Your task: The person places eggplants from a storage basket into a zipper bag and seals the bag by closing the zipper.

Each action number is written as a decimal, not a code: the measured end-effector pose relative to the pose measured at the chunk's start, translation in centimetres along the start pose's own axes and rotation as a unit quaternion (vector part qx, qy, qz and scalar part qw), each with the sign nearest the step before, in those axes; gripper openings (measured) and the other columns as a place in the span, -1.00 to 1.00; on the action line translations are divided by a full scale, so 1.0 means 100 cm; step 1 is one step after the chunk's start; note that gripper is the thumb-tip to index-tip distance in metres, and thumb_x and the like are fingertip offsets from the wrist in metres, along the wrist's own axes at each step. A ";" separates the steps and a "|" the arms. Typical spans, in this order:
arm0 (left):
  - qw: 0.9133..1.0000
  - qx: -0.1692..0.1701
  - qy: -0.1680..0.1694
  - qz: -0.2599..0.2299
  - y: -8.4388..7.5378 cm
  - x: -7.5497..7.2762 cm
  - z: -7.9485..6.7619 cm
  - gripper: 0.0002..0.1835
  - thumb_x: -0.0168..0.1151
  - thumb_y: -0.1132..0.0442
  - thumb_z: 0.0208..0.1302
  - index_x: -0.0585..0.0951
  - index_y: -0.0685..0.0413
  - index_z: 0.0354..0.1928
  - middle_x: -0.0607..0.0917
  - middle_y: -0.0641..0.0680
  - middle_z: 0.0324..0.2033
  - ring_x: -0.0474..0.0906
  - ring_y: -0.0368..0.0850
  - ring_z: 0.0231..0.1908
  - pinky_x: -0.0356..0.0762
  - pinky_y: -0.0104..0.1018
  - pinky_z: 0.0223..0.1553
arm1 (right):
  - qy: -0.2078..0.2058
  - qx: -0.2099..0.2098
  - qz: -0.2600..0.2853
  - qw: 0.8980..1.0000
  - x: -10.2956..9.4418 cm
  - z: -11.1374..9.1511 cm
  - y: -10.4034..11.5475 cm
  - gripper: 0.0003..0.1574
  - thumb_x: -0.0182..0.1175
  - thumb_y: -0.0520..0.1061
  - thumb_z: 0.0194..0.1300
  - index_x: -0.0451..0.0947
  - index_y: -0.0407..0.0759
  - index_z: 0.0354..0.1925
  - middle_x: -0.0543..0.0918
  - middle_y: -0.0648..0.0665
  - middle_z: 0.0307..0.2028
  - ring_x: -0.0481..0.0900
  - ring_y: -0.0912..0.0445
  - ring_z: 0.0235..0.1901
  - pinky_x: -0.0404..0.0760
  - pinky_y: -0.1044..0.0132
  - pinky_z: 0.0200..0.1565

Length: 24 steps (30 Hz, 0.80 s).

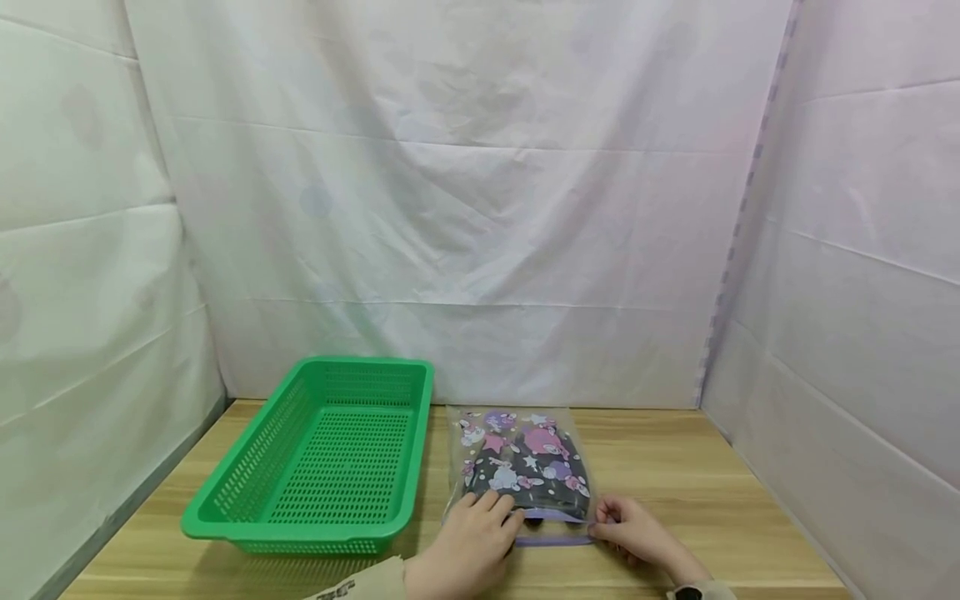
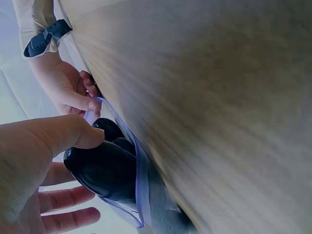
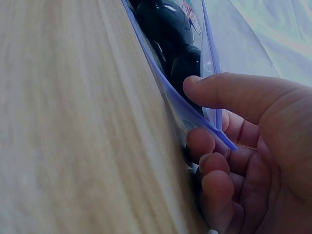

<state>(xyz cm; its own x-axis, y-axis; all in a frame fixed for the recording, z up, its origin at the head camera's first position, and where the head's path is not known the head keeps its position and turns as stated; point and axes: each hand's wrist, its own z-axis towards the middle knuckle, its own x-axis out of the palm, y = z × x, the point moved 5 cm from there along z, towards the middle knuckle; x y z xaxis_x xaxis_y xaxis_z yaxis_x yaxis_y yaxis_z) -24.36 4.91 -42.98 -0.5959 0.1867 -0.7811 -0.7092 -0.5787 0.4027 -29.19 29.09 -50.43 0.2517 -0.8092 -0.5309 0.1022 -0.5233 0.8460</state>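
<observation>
A clear zip bag (image 1: 517,462) with pink, white and purple cartoon prints lies on the table, its purple-edged mouth toward me. Glossy black rounded things (image 2: 105,165) fill it, and their ends show at the gaping mouth; their kind cannot be told. My left hand (image 1: 474,537) rests on the bag's near left part. In the left wrist view its thumb touches a black end, while the other fingers stretch out relaxed. At the mouth's right corner, my right hand (image 1: 633,532) pinches the purple edge (image 3: 183,102) between thumb and curled fingers.
To the left of the bag stands a green plastic basket (image 1: 420,467) with slotted sides and floor. The wood-grain table (image 1: 660,450) meets white cloth walls (image 1: 450,208) at the back and on both sides.
</observation>
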 end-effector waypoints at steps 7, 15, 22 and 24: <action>1.000 -0.012 -0.004 -0.002 0.002 0.003 0.001 -0.65 0.21 0.05 -0.11 0.53 -0.10 -0.19 0.45 -0.07 -0.39 0.34 -0.16 -0.40 0.13 -0.38 -0.57 | 0.000 -0.002 0.003 1.000 0.000 0.001 0.000 -0.65 0.23 -0.01 0.04 0.33 -0.21 -0.47 0.36 -0.01 -0.71 0.25 0.19 -0.80 0.27 0.37 -0.83; 0.999 -0.012 -0.047 -0.003 0.003 -0.001 0.002 -0.73 0.24 0.12 -0.16 0.45 -0.11 -0.33 0.37 -0.08 -0.48 0.28 -0.18 -0.47 -0.01 -0.43 -0.57 | 0.003 -0.001 0.005 1.000 0.000 0.000 0.001 -0.66 0.22 -0.01 0.06 0.32 -0.22 -0.47 0.35 0.00 -0.71 0.24 0.19 -0.80 0.26 0.37 -0.82; 0.999 -0.021 -0.048 0.008 0.005 0.000 0.007 -0.79 0.20 0.17 -0.17 0.46 -0.11 -0.38 0.39 -0.09 -0.49 0.26 -0.20 -0.49 -0.01 -0.43 -0.57 | -0.001 -0.006 0.003 1.000 0.000 0.001 0.001 -0.65 0.22 -0.01 0.05 0.32 -0.21 -0.46 0.35 0.00 -0.70 0.25 0.20 -0.80 0.27 0.37 -0.82; 0.999 -0.023 -0.040 0.010 0.006 0.003 0.008 -0.77 0.22 0.17 -0.18 0.47 -0.12 -0.37 0.40 -0.09 -0.48 0.26 -0.20 -0.48 0.01 -0.43 -0.57 | -0.001 -0.007 0.003 1.000 0.000 0.002 0.000 -0.66 0.22 -0.01 0.06 0.32 -0.20 -0.47 0.35 0.01 -0.71 0.25 0.21 -0.80 0.27 0.37 -0.83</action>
<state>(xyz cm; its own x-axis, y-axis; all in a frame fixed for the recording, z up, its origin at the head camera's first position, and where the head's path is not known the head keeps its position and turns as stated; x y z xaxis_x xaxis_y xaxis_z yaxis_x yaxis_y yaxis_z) -25.23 5.29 -42.55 -0.6394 0.2368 -0.7315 -0.6799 -0.6183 0.3942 -29.36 29.01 -50.43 0.2499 -0.8126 -0.5265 0.1146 -0.5151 0.8494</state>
